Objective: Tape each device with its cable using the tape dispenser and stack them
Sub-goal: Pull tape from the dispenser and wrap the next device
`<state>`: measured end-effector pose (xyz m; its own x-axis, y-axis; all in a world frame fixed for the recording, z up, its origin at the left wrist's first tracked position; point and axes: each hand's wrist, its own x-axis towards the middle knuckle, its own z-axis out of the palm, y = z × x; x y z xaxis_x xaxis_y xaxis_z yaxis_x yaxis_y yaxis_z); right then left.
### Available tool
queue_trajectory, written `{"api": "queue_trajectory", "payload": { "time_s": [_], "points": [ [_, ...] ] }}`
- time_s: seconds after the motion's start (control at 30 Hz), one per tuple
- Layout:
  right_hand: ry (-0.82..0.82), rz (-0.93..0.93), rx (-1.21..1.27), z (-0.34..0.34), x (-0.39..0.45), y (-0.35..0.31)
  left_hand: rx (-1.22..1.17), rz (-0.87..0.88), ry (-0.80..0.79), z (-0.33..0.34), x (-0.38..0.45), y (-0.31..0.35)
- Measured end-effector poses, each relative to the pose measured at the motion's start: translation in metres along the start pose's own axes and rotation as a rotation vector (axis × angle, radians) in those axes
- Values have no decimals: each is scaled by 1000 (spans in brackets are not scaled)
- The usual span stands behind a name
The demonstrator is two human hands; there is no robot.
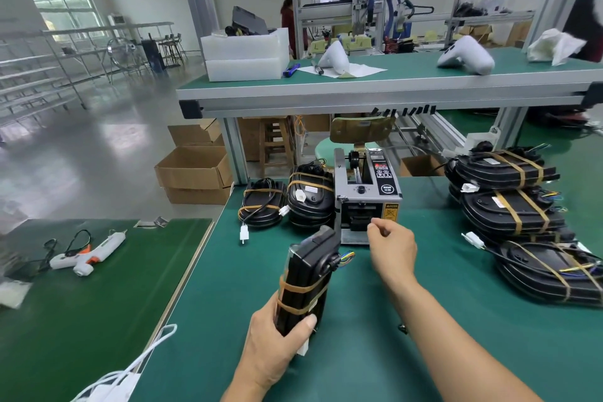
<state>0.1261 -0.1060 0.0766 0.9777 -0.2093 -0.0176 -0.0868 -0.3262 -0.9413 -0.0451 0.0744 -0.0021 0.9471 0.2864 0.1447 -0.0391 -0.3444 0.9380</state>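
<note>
your left hand (277,336) grips the lower end of a black device (308,281), held on edge just below centre frame, thumb across its face; two bands of tan tape already cross its middle. your right hand (391,246) reaches to the mouth of the tape dispenser (367,196) at centre, thumb and forefinger curled as if pinching a strip, though whether tape is between them cannot be told. the device looks like a rigid plastic shell, probably moderately heavy for one hand and smooth enough to slip, so keep hold around the body near the bands rather than by the coloured wires (346,258) sticking out of its upper side, which look thin and easily strained. taped devices sit in a stack at right (509,202) and in two piles left of the dispenser (287,202); the ribbed shells should nest but may slide. the green bench mat (375,336) is flat and likely grippy. a glue gun (86,254) lies at lower left, cardboard boxes (195,173) on the glossy floor, and an upper shelf (391,81) crosses the frame.
</note>
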Motion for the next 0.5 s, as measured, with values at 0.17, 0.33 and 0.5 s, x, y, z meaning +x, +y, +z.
{"api": "queue_trajectory", "payload": {
  "time_s": [0.17, 0.33, 0.5],
  "points": [
    [22, 63, 19, 13, 8, -8, -8, -2, 2, 0, -1, 1],
    [77, 138, 136, 20, 14, -12, -11, 3, 16, 0, -1, 0],
    [129, 214, 225, 27, 18, -16, -25, 8, 12, 0, -1, -1]
  ]
}}
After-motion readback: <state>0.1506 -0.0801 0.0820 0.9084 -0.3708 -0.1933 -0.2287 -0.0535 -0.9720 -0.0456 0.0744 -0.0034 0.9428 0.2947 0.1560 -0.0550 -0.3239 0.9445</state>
